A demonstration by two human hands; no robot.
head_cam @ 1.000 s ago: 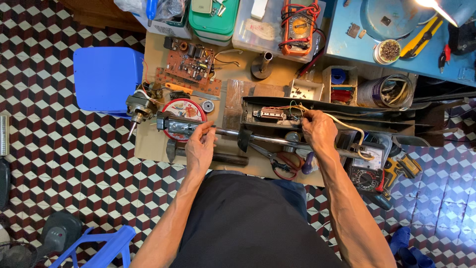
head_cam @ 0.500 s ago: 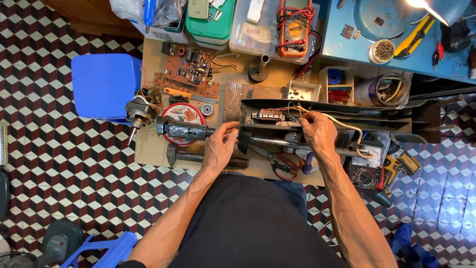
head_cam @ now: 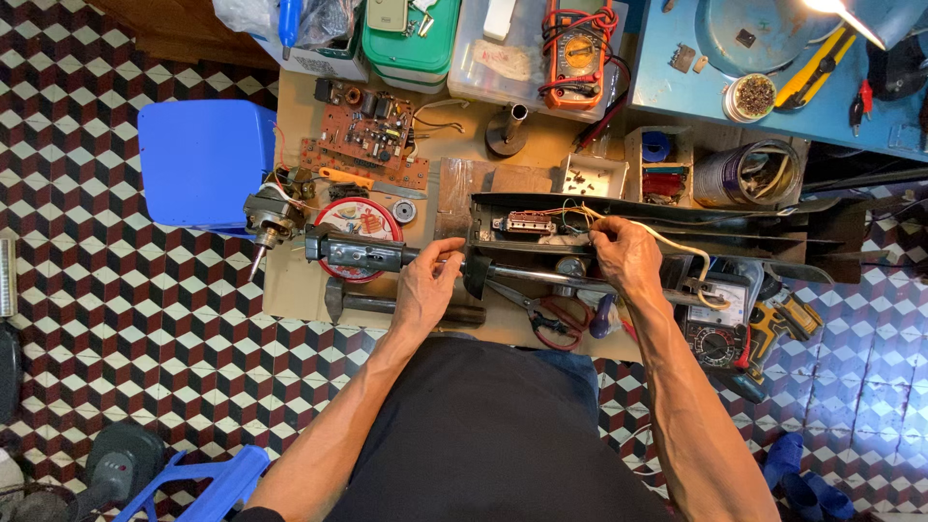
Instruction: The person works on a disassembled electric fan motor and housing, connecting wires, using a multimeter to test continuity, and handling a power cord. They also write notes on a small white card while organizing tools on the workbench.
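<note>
two hands work over a long dark housing point(head_cam: 667, 215) that lies open across the bench, and everything else is best placed from it. the right hand point(head_cam: 626, 256) sits at the housing's middle, fingers pressed together in a pinch on thin yellow and white wires point(head_cam: 667, 242) that run from a small switch block point(head_cam: 523, 224) inside the housing's left part. the left hand point(head_cam: 425, 285) rests just off the housing's left end, fingers curled loosely over a dark metal shaft point(head_cam: 367, 254); whether it truly grips or only steadies cannot be told. as a judgement, the wire work goes best with a light pinch close to the switch block, so the joints there take no pull, while the left hand keeps the shaft from rolling. pliers with red handles point(head_cam: 541, 314) lie just below the housing, near the right hand. a round red tin point(head_cam: 360, 220) sits under the shaft to the left, with a small motor point(head_cam: 269, 215) beyond it at the bench edge. above and left of the housing lies a brown circuit board point(head_cam: 367, 140); above it stands an orange meter point(head_cam: 576, 43) on a clear box. a second meter point(head_cam: 713, 333) lies below the housing's right part, close by the right forearm. a small tray of screws point(head_cam: 592, 176) touches the housing's upper edge and looks easy to knock. a blue stool point(head_cam: 205, 162) stands well left, off the bench.
</note>
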